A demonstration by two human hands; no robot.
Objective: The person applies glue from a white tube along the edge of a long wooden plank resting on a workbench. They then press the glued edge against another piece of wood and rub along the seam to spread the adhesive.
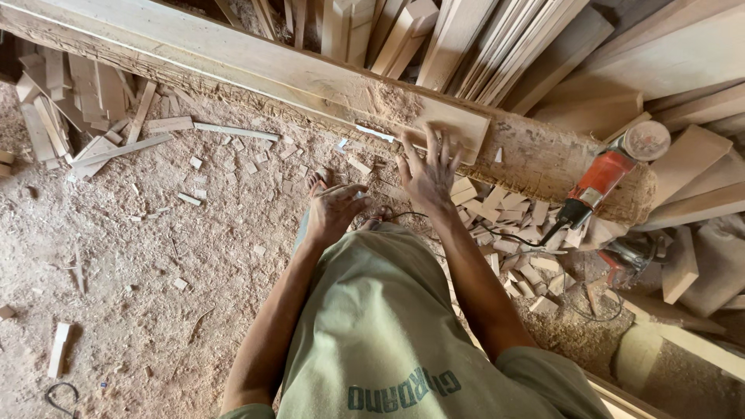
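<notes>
Right hand (428,172) spread on plank (454,116); left hand (335,209) loosely curled, empty

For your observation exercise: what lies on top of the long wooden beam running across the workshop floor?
On the wooden beam lie a flat board, sawdust and an orange angle grinder. The right hand presses the board's near edge; the beam surface beneath them is hidden.
</notes>
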